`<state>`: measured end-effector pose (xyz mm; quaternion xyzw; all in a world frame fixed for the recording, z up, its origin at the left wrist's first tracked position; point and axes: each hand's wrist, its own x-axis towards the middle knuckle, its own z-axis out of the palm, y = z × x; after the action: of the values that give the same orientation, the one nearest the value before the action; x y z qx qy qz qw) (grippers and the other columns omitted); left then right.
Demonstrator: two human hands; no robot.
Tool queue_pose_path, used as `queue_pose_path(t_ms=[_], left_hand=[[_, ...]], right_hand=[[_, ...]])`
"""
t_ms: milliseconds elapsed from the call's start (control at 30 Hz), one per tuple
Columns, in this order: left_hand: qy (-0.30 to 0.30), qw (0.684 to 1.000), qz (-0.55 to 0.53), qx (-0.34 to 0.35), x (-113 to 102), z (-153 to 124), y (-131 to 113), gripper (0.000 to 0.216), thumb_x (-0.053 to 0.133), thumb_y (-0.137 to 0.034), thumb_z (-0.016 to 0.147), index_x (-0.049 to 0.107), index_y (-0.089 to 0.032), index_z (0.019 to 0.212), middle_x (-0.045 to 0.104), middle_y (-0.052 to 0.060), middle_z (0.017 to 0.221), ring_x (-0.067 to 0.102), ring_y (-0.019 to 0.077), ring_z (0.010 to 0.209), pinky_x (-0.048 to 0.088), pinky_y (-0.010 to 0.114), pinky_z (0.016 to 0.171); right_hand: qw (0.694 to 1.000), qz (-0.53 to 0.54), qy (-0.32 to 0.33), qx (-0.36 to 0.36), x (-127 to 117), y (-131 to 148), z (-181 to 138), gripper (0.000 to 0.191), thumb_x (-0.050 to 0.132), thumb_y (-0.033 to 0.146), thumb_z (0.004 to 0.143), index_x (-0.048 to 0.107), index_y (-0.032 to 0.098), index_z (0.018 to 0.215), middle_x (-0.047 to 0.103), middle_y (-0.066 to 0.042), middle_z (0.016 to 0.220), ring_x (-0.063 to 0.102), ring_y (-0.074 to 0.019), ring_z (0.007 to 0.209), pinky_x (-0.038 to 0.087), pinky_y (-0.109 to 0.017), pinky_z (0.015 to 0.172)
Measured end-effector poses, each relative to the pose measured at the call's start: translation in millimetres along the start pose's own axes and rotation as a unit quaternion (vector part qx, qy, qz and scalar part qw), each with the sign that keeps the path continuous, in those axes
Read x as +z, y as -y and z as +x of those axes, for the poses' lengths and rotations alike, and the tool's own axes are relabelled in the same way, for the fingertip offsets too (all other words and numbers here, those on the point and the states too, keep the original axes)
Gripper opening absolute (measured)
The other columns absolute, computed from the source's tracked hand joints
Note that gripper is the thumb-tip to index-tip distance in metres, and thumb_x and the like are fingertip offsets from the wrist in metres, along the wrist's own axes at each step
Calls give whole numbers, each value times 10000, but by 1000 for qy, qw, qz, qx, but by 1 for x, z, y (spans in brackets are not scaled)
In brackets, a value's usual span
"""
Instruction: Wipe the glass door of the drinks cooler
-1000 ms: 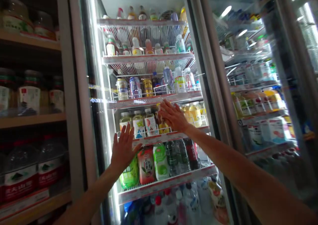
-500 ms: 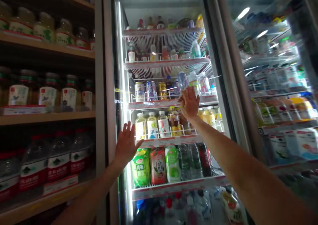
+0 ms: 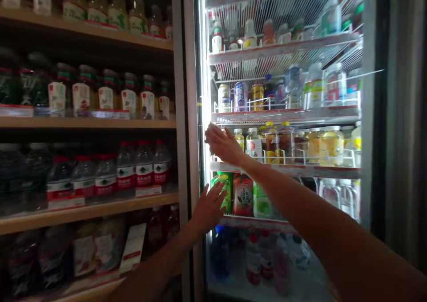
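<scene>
Both hands reach up to the glass door (image 3: pixel 336 204) of a lit drinks fridge. My right hand (image 3: pixel 223 145) is near the door's left edge, in front of the bottle shelf. Its fingers are close together and bent over, with a small pale patch at the fingertips that I cannot make out. Lower down, my left hand (image 3: pixel 208 208) has its fingers spread and holds nothing. It is at the door's left side, before a green bottle (image 3: pixel 224 191). A red-labelled bottle (image 3: pixel 243 195) stands behind the glass to the right.
On the left, wooden shelves (image 3: pixel 100 122) hold rows of juice bottles (image 3: pixel 82 95) and red-capped water bottles (image 3: pixel 144 164). A metal frame (image 3: pixel 187 115) divides them from the fridge. Inside are cans (image 3: pixel 240 96) and yellow drinks (image 3: pixel 332 144) on wire-fronted shelves.
My right hand has moved left and down across the glass, to the door's left edge. My left hand now sits below it, lower on the door. The view has turned left.
</scene>
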<state>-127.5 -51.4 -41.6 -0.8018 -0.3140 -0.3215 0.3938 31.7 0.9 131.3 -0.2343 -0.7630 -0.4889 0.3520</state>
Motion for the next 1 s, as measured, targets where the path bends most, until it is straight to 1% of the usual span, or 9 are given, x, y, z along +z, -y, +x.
queue_pose_path(t_ms=[133, 300, 433, 500, 667, 700, 800, 867, 1000], left_hand=[[23, 998, -38, 47, -5, -43, -9, 301, 476, -223, 832, 548, -198, 1123, 566, 71, 1242, 498, 187, 1164, 330, 414, 1042], [7, 997, -52, -65, -5, -54, -9, 333, 465, -163, 798, 543, -169, 1121, 576, 107, 1206, 515, 215, 1126, 390, 440, 983], [19, 989, -68, -133, 0, -56, -18, 393, 462, -140, 779, 513, -157, 1169, 539, 123, 1256, 481, 226, 1175, 382, 447, 999], [46, 986, -83, -135, 4, -57, -24, 442, 476, -135, 764, 485, -152, 1205, 495, 133, 1309, 443, 237, 1222, 371, 454, 1013], [80, 984, -93, -129, 16, -44, -46, 559, 480, -126, 757, 379, -146, 1307, 347, 145, 1430, 277, 249, 1345, 308, 483, 1061], [82, 985, -91, -122, 19, -40, -51, 569, 477, -122, 759, 365, -139, 1317, 333, 148, 1438, 251, 249, 1357, 297, 486, 1068], [86, 987, -80, -110, 26, -32, -66, 593, 484, -128, 759, 340, -119, 1335, 316, 151, 1447, 196, 262, 1373, 273, 498, 1078], [85, 987, -72, -114, 31, -29, -73, 605, 493, -142, 761, 331, -122, 1343, 309, 142, 1453, 173, 271, 1378, 264, 505, 1082], [75, 989, -67, -112, 37, -20, -85, 613, 482, -144, 765, 319, -140, 1356, 276, 122, 1471, 133, 267, 1386, 223, 508, 1098]], right_hand=[[987, 40, 65, -140, 14, 47, -31, 321, 421, 220, 895, 521, 234, 1199, 440, -6, 1392, 259, -192, 1356, 126, -475, 1128], [999, 21, 16, 45, 14, 71, -76, 397, 395, 175, 898, 454, 211, 1289, 355, -53, 1445, 138, -220, 1392, 32, -532, 1120], [994, 49, 101, -18, 6, 107, -149, 470, 407, 156, 889, 376, 239, 1351, 391, -28, 1425, 233, -158, 1367, 140, -426, 1135], [992, 48, 115, -23, -4, 106, -171, 494, 423, 172, 886, 349, 267, 1365, 395, -11, 1422, 257, -145, 1358, 163, -412, 1131], [982, -58, 31, 177, -26, 74, -183, 444, 462, 252, 874, 435, 263, 1317, 322, -56, 1460, 129, -217, 1394, 67, -521, 1112], [983, -60, 42, 170, -28, 75, -190, 436, 458, 241, 873, 447, 257, 1309, 329, -55, 1456, 131, -216, 1394, 70, -509, 1114], [992, -21, 121, 42, -35, 84, -224, 449, 411, 150, 875, 450, 293, 1299, 403, 3, 1417, 218, -162, 1372, 92, -437, 1127], [993, -26, 116, 23, -40, 79, -245, 453, 402, 134, 873, 457, 306, 1289, 445, 7, 1389, 271, -158, 1352, 100, -440, 1123], [967, -122, -29, 220, -59, 43, -267, 379, 474, 241, 846, 547, 188, 1214, 433, -134, 1381, 298, -279, 1333, 178, -532, 1057]])
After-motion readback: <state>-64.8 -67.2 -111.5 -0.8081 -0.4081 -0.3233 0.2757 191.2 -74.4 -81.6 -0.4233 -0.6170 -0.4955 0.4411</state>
